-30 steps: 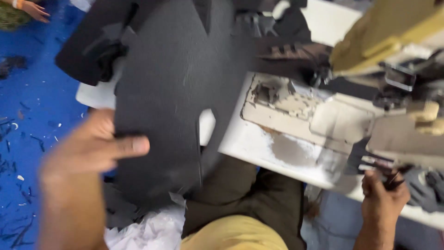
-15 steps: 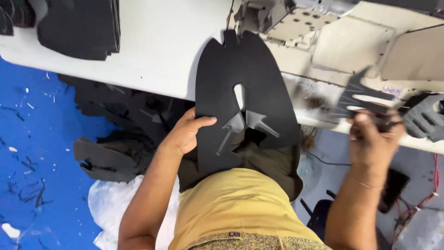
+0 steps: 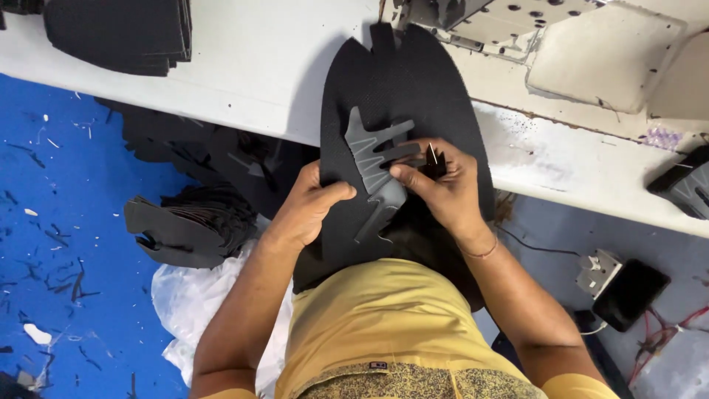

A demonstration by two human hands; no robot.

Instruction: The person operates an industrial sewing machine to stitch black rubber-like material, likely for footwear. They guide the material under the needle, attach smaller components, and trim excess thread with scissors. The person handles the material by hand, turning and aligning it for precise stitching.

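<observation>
Fingers (image 3: 413, 174) of both hands pinch the grey overlay (image 3: 373, 159) onto the black upper (image 3: 413, 89), its lower end hidden

Bright, even overhead light, soft shadows, sharp focus, slight wide-angle stretch at edges.

Your right hand (image 3: 443, 188) covers one end of the grey branched overlay (image 3: 377, 174), so you cannot tell how far it runs. The small dark tool (image 3: 433, 159) pinched in those fingers is too small to identify. The black shoe upper (image 3: 402, 96) disappears below behind your yellow shirt (image 3: 391, 325). At the bench's (image 3: 244, 74) far left corner, the black stack (image 3: 122, 33) is cut off (top edge), as is the sewing machine (image 3: 561, 37).
</observation>
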